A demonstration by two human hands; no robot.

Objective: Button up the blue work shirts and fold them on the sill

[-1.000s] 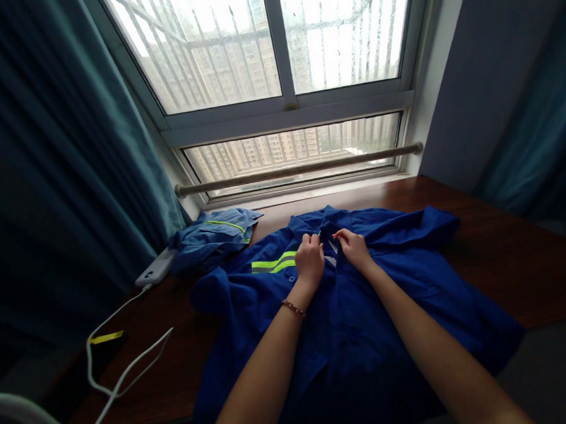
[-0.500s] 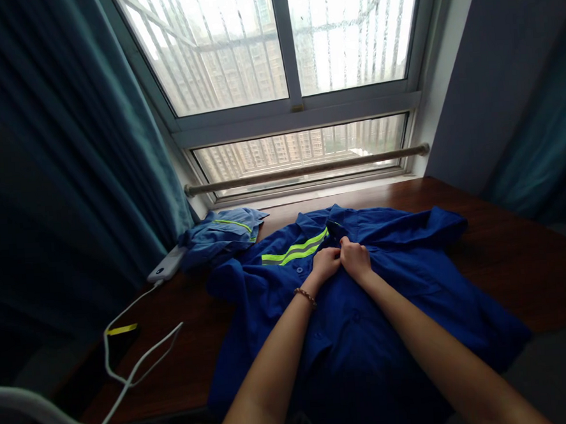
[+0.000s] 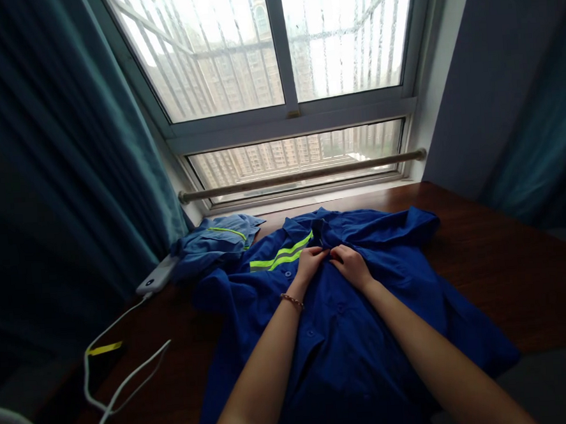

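A dark blue work shirt (image 3: pixel 358 335) with a yellow-green reflective stripe lies spread flat on a dark wooden table (image 3: pixel 516 268). My left hand (image 3: pixel 309 262), with a bead bracelet on the wrist, pinches the shirt's front edge just below the collar. My right hand (image 3: pixel 351 263) pinches the opposite front edge, fingertips almost touching the left hand. Both hands are closed on the fabric near the top button.
A second, lighter blue garment (image 3: pixel 215 242) lies bunched at the table's back left. Beside it rests a white power bank (image 3: pixel 157 276) with a white cable (image 3: pixel 125 375) looping off the front left. Teal curtains (image 3: pixel 70 186) and a window (image 3: pixel 285 84) stand behind.
Both hands came together at the shirt's front just below the collar and now pinch the two edges closed. More of the reflective stripe shows beside the left hand.
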